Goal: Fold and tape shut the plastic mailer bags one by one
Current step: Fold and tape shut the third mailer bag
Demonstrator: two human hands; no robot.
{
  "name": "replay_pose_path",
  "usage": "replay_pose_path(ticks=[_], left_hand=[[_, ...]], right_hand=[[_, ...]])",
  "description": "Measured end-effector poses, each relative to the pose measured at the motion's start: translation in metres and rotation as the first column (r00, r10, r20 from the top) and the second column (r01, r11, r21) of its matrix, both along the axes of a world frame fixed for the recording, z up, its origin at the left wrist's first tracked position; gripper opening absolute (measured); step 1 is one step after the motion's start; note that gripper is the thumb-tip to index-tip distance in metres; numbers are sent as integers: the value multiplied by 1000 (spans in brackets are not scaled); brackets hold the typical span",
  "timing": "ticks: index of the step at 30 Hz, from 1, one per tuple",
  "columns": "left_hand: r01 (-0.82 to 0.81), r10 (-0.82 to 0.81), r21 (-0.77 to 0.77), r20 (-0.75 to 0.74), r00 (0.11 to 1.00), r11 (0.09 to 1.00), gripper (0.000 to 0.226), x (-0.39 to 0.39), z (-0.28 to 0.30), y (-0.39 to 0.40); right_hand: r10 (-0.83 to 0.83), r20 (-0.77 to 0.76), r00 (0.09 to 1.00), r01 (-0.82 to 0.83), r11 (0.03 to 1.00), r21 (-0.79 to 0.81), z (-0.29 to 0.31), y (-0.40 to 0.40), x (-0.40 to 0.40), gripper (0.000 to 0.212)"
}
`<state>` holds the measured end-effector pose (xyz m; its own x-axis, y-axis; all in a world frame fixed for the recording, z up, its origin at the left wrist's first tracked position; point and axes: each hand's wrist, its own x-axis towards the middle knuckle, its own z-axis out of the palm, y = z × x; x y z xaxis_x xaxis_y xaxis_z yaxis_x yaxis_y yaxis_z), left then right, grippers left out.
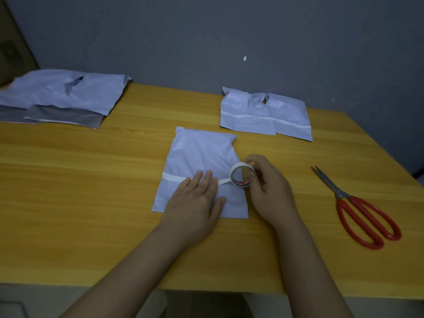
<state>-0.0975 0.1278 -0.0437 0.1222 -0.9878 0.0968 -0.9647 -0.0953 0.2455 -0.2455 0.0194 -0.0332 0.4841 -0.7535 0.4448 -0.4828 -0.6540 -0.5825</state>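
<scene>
A person's right hand [267,188] grips a roll of white tape [242,174], fingers and thumb curled round its rim, holding it on edge at the right border of a folded white mailer bag [202,154] that lies at the centre of a wooden table [91,203]. A strip of tape [174,177] runs from the roll toward nine o'clock across the bag to its left edge. The left hand [199,198] lies flat on the bag with fingers straight and together, pressing down on the strip near its middle; it holds nothing.

At three o'clock from the bag, well apart from it, a pair of red-handled scissors [358,207] rests on the table, blades closed and pointing toward eleven o'clock. At one o'clock, near the wall, two taped mailer bags [263,113] lie overlapping, each crossed by a white band of tape. At ten o'clock, by the far left edge of the table, a loose pile of unfolded mailer bags [62,92] lies with grey inner flaps showing along its near side. A grey wall [206,37] rises behind the table, bearing a small white mark [245,58]. Both forearms reach in from six o'clock.
</scene>
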Motion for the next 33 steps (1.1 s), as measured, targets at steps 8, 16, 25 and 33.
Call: replay_pose_path(ticks=[8,16,25,33], left_hand=[[-1,1,-15,14,1000,1000,97,0,0,0],[-4,4,-12,12,1000,1000,97,0,-1,0],[5,-5,-22,-14,1000,1000,96,0,-2,0],[4,-3,-7,7,1000,1000,98,0,-1,0]], right_hand=[[60,48,997,-57,996,-66,0,0,1,28],[67,17,998,-67,997,-35,-4,-3,-2,38],[53,-12,999,-54,995,-79,-5,-6,-3,46],[38,-26,999,-39,996,-78,-5,-6,-6,41]])
